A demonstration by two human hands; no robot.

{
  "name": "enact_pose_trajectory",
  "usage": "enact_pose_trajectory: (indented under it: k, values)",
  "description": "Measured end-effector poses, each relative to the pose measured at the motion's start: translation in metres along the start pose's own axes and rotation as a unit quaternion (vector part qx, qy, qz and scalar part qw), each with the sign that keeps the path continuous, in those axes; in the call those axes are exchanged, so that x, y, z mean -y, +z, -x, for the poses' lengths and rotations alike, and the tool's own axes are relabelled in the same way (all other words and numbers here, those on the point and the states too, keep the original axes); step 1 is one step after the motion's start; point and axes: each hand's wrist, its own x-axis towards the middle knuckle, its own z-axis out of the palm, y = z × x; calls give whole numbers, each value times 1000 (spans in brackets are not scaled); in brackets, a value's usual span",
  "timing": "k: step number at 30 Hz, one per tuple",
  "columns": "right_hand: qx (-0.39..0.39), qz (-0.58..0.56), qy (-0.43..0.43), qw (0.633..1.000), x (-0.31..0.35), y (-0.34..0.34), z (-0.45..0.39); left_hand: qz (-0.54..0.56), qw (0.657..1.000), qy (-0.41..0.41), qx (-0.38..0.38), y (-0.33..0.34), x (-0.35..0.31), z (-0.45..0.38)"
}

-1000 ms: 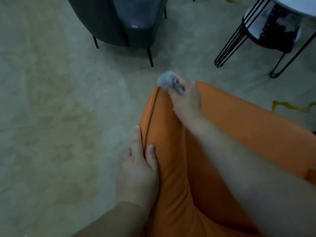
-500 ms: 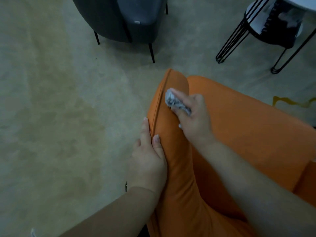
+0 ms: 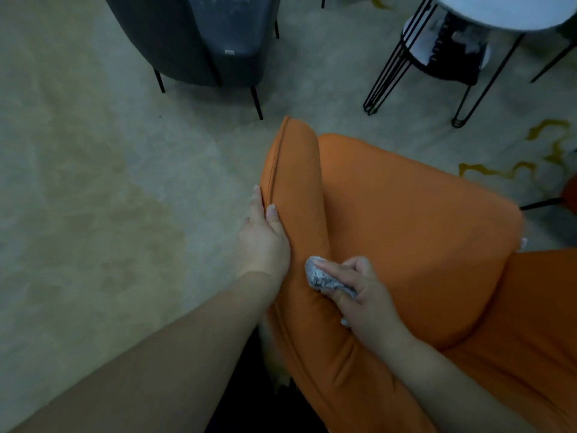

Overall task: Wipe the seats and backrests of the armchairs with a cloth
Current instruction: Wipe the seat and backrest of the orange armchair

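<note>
While the orange armchair [image 3: 406, 214] is steadied by the left hand [image 3: 263, 242], which grips its armrest edge, a hard stroke could still rock it. Beside that hand, the right hand [image 3: 359, 292] pinches the small wadded cloth [image 3: 324, 278] against the armrest; so bunched, it may slip free or skip patches.

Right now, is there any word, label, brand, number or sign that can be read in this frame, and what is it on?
No text is readable.
Small pale tag on the front of the grey armchair: too small and blurred to read.
Dark item on the lower shelf of the round side table: blurred, no legible marking.
Orange armchair and cloth: no print visible.
</note>
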Motion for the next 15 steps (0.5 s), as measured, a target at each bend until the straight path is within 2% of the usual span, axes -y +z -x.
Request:
enact_pose_trajectory:
  k: [3,6,9,12,15]
  values:
    - [-8,16,34,999,9,-4,4,31,997,1,74,-10,0,2]
    - [-62,25,47,997,19,-8,-3,9,991,6,137,-38,11,9]
    - [-91,17,40,995,31,-13,-9,-93,984,23,149,-76,29,27]
    - [-113,29,17,993,50,-9,-8,-209,962,54,165,-112,47,40]
    - [-123,47,20,991,72,1,-10,-263,948,70,166,-140,56,42]
